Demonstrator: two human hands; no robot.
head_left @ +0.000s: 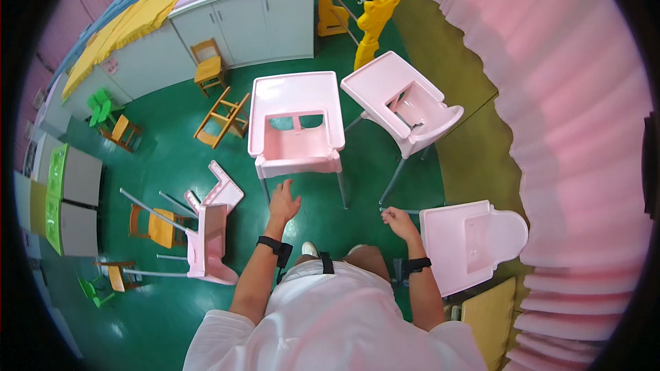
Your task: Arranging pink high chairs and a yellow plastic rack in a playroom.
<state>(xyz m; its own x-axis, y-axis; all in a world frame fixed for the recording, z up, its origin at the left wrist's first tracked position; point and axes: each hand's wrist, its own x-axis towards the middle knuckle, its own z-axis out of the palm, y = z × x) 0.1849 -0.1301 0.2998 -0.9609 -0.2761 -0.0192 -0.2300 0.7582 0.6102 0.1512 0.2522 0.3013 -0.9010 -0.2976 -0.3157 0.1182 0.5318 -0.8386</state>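
On the green floor [165,124], four pink high chairs lie about a standing person. The central high chair [297,144] stands ahead of the feet, its splayed legs presumably there for stability. The left hand [284,200] reaches toward its near side, fingers well spread, grasping nothing; the spread suggests readiness rather than support. The right hand [397,220] is loosely curled beside a leg of the lower-right high chair [474,247]; whether it grips that leg cannot be told. Near the floor's olive border, the upper-right high chair [433,106] stands turned at an angle. Toward the floor's left edge, the toppled high chair [206,247] has its legs pointing outward, likely because it rests on its side; an angled pink piece [227,191] lies beside it. At the far edge, a wooden chair [208,67] stands against the cabinet [247,24], probably to keep it out of the way.
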